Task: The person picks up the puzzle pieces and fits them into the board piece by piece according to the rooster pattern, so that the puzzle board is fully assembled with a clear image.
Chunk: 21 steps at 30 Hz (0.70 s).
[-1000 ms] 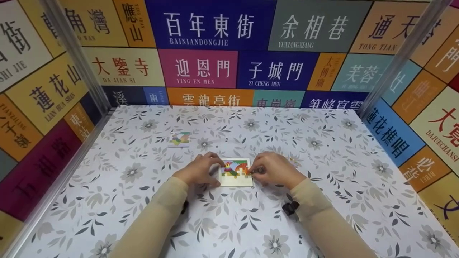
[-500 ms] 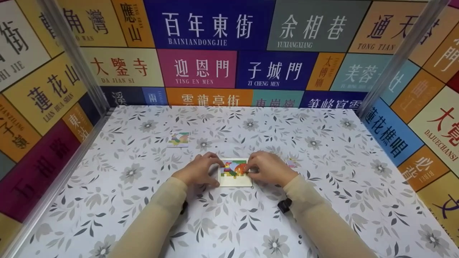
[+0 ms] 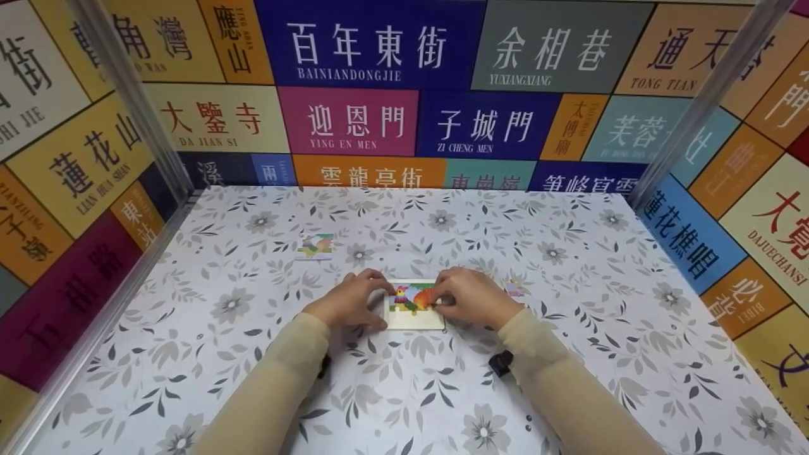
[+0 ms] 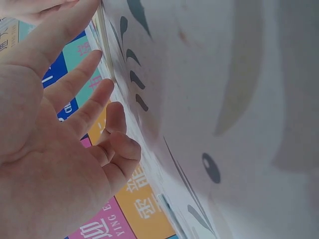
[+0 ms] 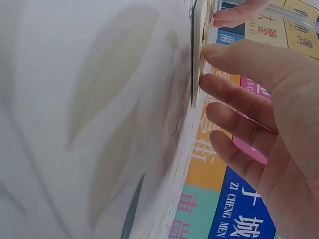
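At frame centre, the puzzle board is steadied by the left hand with straight fingers, while a piece is seemingly pressed in by the right hand; firm seating is judged next.

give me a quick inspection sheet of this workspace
surface: table under a white cloth printed with grey flowers and leaves, flat.
job's things: small pale square puzzle board with a colourful picture, flat between both hands, lower part bare.
clutter: small colourful picture card lying apart to the far left; small pinkish piece just beyond the right hand.
grippers: left hand with fingers at the board's left edge; right hand with fingers on its right edge.
cables: nothing seen; small black item under the right sleeve.
surroundings: walls of coloured place-name signs, metal corner posts.
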Each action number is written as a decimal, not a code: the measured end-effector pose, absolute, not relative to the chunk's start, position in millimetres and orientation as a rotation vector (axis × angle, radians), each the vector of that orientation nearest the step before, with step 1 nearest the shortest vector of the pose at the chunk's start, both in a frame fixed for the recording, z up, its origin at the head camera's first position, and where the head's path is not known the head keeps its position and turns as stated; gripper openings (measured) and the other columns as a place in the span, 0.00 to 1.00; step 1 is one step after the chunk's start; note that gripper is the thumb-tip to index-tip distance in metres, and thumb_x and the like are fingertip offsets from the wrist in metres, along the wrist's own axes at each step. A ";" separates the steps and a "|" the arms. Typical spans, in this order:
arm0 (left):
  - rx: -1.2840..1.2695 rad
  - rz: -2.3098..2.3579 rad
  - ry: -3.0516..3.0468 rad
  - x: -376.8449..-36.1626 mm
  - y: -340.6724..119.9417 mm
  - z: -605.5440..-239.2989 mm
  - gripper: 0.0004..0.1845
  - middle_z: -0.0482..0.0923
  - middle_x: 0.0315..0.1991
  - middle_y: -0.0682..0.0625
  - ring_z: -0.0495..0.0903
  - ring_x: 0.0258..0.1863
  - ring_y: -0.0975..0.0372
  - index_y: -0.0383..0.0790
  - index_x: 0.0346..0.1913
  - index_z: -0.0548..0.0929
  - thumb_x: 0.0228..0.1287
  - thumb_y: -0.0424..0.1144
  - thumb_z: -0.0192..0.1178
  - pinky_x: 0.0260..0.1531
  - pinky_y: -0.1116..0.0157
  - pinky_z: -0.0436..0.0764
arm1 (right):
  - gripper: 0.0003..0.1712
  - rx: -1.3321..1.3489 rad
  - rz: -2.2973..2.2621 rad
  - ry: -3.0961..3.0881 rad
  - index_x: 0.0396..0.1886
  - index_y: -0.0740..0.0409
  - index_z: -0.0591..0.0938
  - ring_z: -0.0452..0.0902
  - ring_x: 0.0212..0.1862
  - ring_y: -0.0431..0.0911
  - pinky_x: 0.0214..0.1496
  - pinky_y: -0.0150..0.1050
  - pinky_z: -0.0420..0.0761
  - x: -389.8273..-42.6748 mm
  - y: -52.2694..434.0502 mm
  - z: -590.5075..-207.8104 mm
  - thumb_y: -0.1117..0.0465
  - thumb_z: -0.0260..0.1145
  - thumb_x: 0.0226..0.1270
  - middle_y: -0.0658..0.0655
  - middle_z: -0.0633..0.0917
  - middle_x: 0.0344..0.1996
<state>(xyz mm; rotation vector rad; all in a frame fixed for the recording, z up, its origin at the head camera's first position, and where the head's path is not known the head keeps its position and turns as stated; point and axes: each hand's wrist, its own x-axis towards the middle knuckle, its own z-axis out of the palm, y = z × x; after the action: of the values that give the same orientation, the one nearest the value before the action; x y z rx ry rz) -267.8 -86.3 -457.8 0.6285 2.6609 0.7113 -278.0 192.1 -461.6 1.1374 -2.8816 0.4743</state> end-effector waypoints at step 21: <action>0.687 0.692 2.671 -267.2 -85.7 -456.9 0.30 0.68 0.72 0.46 0.67 0.69 0.42 0.50 0.62 0.82 0.55 0.43 0.79 0.70 0.45 0.69 | 0.04 1.095 0.494 -2.858 0.37 0.46 0.93 0.81 0.40 0.43 0.46 0.42 0.83 -273.1 189.3 -464.1 0.57 0.75 0.64 0.46 0.87 0.38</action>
<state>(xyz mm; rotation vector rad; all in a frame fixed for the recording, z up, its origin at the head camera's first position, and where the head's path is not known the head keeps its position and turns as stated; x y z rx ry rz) -267.2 -85.7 -456.9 0.6867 2.6714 0.6925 -273.1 189.3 -464.1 1.0953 -2.8577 0.4942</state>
